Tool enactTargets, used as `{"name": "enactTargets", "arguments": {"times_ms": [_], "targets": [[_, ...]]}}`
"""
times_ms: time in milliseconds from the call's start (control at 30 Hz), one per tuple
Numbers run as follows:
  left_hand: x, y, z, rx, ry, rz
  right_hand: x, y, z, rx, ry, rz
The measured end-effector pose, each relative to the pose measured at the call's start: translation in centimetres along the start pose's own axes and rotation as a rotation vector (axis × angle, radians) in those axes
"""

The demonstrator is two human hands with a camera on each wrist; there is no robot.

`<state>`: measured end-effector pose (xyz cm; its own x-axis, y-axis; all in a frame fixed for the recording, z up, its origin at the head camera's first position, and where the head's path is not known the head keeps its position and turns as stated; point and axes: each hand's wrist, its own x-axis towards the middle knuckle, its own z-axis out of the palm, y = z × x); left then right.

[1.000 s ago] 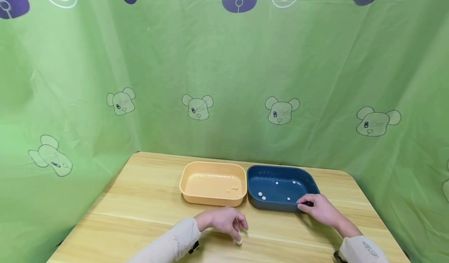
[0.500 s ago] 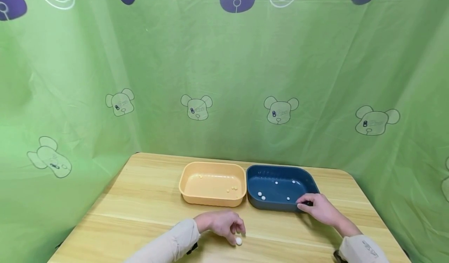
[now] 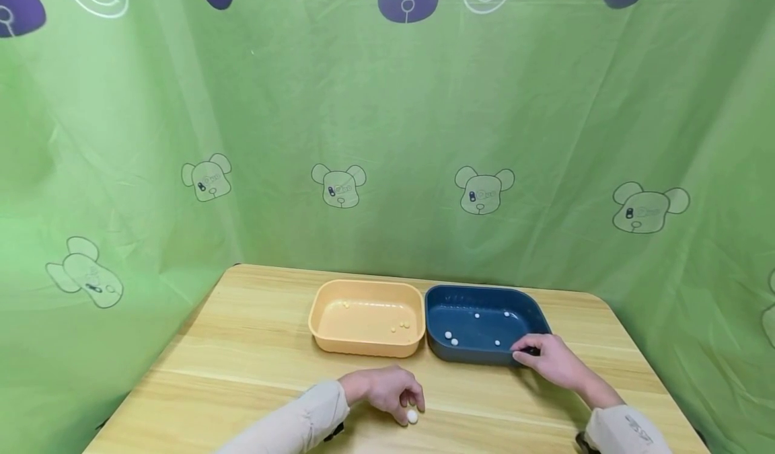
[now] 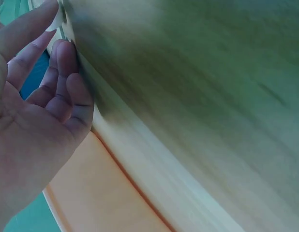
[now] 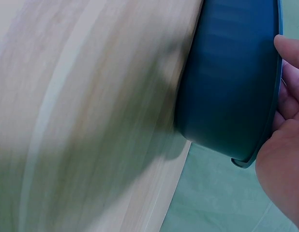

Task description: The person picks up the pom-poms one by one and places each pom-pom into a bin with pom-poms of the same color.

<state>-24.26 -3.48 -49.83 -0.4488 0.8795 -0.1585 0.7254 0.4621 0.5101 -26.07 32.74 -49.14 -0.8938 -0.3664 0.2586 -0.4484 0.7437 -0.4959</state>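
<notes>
On the table, my left hand [image 3: 387,388] pinches a small white ball [image 3: 412,416] between thumb and index finger. In the left wrist view that ball [image 4: 55,20] shows partly at the top, and the other fingers curl loosely. My right hand [image 3: 554,360] grips the near right corner of a dark blue tub [image 3: 472,355]. The right wrist view has the thumb on the outside of the rim of the tub [image 5: 227,77], while the fingers are partly hidden behind it. Several white balls of different sizes lie inside the blue tub.
A pale orange tub [image 3: 363,345] stands against the blue one's left side, with several tiny yellowish balls in it. Both are on a light wooden table [image 3: 242,346]. A green printed curtain [image 3: 399,104] surrounds the table's back and sides.
The left hand has shifted slightly, and the white ball at its thumb, partly covered earlier, now shows more fully. The right hand stays at the blue tub's rim.
</notes>
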Motion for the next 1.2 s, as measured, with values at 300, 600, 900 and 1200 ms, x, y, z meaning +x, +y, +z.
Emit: {"name": "enactTargets", "arguments": {"times_ms": [300, 600, 900, 1200], "targets": [[0.05, -0.24, 0.28, 0.014, -0.001, -0.010, 0.02, 0.00, 0.02, 0.003, -0.004, 0.002], [0.00, -0.01, 0.49, 0.060, 0.021, 0.000, -0.01, 0.20, 0.16, 0.010, -0.004, 0.010], [-0.03, -0.04, 0.38, 0.052, 0.018, 0.000, 0.09, 0.05, 0.01, 0.016, -0.006, 0.013], [-0.01, 0.16, 0.32, -0.013, 0.015, 0.008, 0.05, 0.19, -0.03, 0.017, -0.027, 0.010]]}}
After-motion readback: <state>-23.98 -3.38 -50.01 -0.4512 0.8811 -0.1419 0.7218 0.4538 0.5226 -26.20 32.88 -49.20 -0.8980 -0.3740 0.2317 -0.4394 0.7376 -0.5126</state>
